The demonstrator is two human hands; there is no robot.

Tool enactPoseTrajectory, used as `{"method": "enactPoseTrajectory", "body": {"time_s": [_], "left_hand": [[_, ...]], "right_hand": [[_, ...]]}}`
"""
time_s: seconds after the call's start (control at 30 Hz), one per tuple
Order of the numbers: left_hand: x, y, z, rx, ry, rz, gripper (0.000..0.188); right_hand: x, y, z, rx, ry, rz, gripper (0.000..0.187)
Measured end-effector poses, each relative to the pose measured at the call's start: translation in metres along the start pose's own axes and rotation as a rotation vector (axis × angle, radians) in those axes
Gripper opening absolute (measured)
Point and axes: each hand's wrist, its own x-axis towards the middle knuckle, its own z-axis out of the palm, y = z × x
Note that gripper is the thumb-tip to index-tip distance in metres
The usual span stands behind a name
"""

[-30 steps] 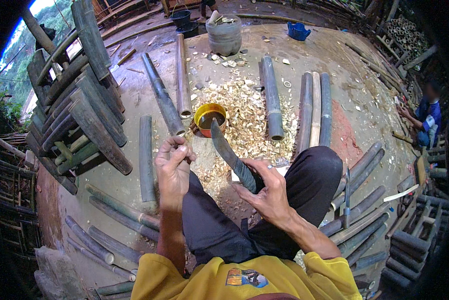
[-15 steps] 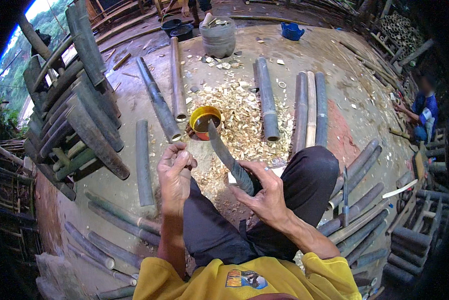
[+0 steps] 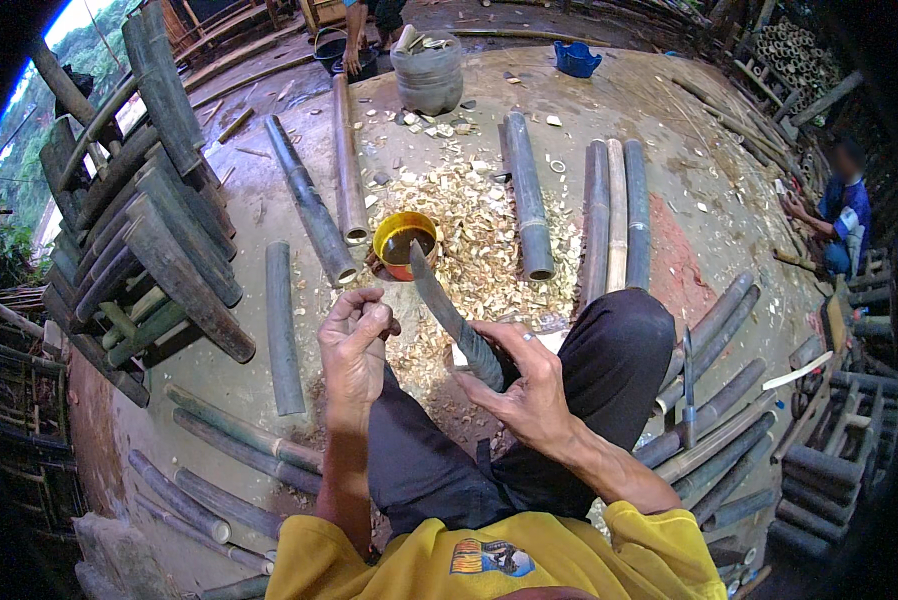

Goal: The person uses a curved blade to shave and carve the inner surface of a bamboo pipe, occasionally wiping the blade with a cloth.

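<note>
My right hand (image 3: 529, 390) is closed round the dark wrapped handle of a curved machete (image 3: 442, 305), whose blade points up and away from me. Its tip overlaps the near edge of a yellow and red pot (image 3: 400, 271) with dark liquid inside; whether they touch I cannot tell. Left of the blade, my left hand (image 3: 352, 345) is held up with its fingers curled and pinched together; anything between them is too small or hidden to make out. Pale chips (image 3: 489, 240) cover the ground beyond my hands.
Bamboo poles (image 3: 527, 200) lie on the ground ahead and on both sides. Curved dark bamboo pieces (image 3: 169, 225) are stacked at left. A clouded plastic container (image 3: 429, 80) and a blue basket (image 3: 576, 60) stand farther off. Another person (image 3: 845, 210) sits at far right; a second person's arm (image 3: 353, 40) shows at the top.
My left fingers have curled in slightly more, while my right hand keeps its grip on the machete. At the top, the other person's arm now reaches down by the dark buckets.
</note>
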Motion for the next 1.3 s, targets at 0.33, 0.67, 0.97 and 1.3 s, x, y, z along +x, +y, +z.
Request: {"method": "enactPoseTrajectory", "body": {"time_s": [0.33, 0.67, 0.97, 1.3], "left_hand": [[0.002, 0.001, 0.004, -0.048, -0.018, -0.046, 0.02], [0.002, -0.003, -0.003, -0.114, -0.059, 0.013, 0.026], [-0.014, -0.035, -0.042, -0.123, 0.173, -0.084, 0.014], [-0.09, -0.145, -0.072, 0.256, 0.297, -0.695, 0.029]], "right_hand": [[-0.001, 0.004, 0.001, 0.0, 0.01, -0.019, 0.044], [0.0, -0.004, -0.013, 0.251, -0.06, 0.28, 0.04], [0.108, -0.036, -0.097, 0.597, -0.062, 0.356, 0.044], [0.19, 0.148, -0.015, -0.107, -0.611, 0.31, 0.058]]}}
